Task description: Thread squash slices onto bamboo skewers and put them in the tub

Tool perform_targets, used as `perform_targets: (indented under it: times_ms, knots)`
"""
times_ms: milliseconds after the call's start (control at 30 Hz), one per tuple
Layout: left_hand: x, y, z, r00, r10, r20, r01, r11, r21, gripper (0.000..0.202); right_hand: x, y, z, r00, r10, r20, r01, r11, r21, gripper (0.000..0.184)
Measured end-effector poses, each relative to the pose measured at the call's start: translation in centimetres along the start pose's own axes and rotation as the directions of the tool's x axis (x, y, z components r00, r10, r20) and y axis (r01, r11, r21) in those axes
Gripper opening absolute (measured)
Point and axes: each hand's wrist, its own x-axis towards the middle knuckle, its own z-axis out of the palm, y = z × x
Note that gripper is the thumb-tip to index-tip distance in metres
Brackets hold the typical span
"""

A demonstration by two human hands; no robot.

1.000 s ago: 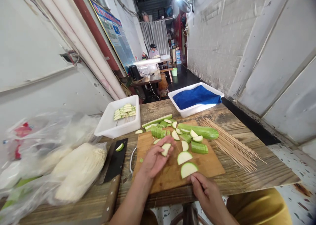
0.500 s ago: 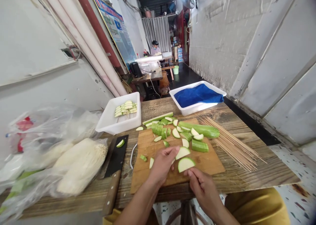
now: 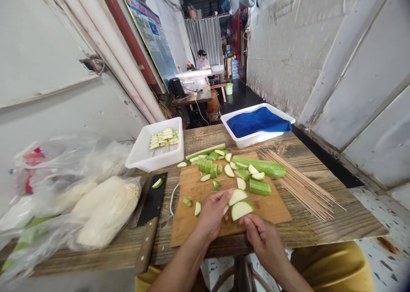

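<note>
My left hand is closed in a pinch on a pale half-round zucchini slice above the cutting board. Another green-rimmed zucchini slice sits at the fingertips of my right hand, its cut face turned up. Those fingers are pinched together on what seems to be a bamboo skewer, mostly hidden by the hand. Beyond both hands, cut zucchini pieces lie over the board, with a longer zucchini length and a sliced block on the right.
Loose bamboo skewers lie right of the board. At left are a cleaver and plastic bags of pale food. A white tray holds skewered slices; another tray holds a blue cloth. A person sits far back.
The view has shifted slightly. Both hands keep their grips, and the slice at my right hand has tilted a little and moved slightly closer to the left-hand slice.
</note>
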Motion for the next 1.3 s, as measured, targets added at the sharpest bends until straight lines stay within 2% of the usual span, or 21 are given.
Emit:
perform_targets:
  times_ms: [100,200,300,433,500,600,733,800,933,1300]
  knots:
    - [0.1,0.2,-0.5,0.999,0.014,0.040,-0.006,0.981,-0.194,0.036,0.2,0.0,-0.6,0.999,0.005,-0.032,-0.004,1.000,0.015,0.027]
    - [0.0,1.1,-1.5,0.993,0.008,0.119,0.034,0.939,-0.343,0.047,0.0,0.3,-1.2,0.997,0.036,-0.065,-0.035,0.999,0.028,0.028]
    - [-0.3,2.3,-2.6,0.982,0.010,0.188,0.065,0.920,-0.386,0.054,-0.7,0.6,-1.4,0.998,0.051,-0.025,-0.050,0.998,0.036,0.029]
    - [-0.2,3.4,-3.3,0.979,0.037,0.201,0.040,0.931,-0.364,0.040,-1.9,0.6,-1.0,0.997,0.001,0.074,-0.003,1.000,0.022,0.029]
    - [0.2,3.4,-3.5,0.984,0.032,0.174,0.032,0.936,-0.351,0.031,-2.3,0.6,-0.8,0.994,-0.035,0.106,0.033,0.999,0.020,0.028]
    - [0.9,2.9,-3.7,0.998,-0.041,0.047,0.056,0.926,-0.373,0.022,-2.5,0.4,-0.6,0.989,-0.068,0.133,0.067,0.998,0.013,0.027]
    - [1.5,2.3,-3.6,0.982,-0.156,-0.110,0.091,0.890,-0.447,0.016,-2.4,0.1,-0.5,0.982,-0.097,0.160,0.099,0.995,-0.004,0.026]
    - [1.5,2.3,-3.4,0.978,-0.168,-0.123,0.093,0.880,-0.466,0.015,-2.4,0.1,-0.5,0.979,-0.106,0.174,0.111,0.994,-0.019,0.026]
    - [1.3,2.7,-3.0,0.989,-0.108,-0.097,0.050,0.882,-0.468,0.012,-2.5,0.2,-0.4,0.978,-0.106,0.182,0.116,0.992,-0.046,0.027]
    - [1.2,2.7,-3.0,0.986,-0.060,-0.154,-0.005,0.920,-0.393,0.014,-2.5,0.3,-0.4,0.982,-0.107,0.157,0.118,0.991,-0.065,0.027]
